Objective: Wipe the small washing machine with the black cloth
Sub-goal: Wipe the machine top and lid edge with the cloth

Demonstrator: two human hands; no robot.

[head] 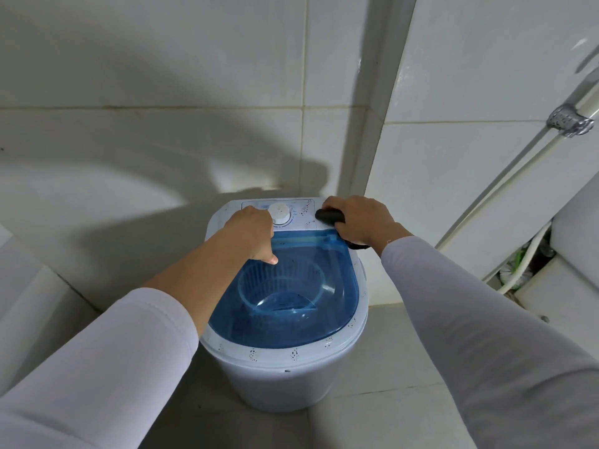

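Note:
The small washing machine (285, 380) is white with a clear blue lid (337, 296) and stands on the floor in a tiled corner. A white dial (281, 214) sits on its rear control panel. My right hand (363, 222) presses a bunched black cloth (329, 216) against the panel's right end. My left hand (251, 233) rests on the panel's left side beside the dial, fingers curled and thumb pointing down over the lid. Through the lid a blue slotted basket (275, 286) shows inside.
White tiled walls stand close behind and to the right of the machine. A white pipe (505, 186) with a chrome bracket (569, 121) runs diagonally on the right wall. A white fixture with hoses (525, 267) fills the right edge. Grey floor lies in front.

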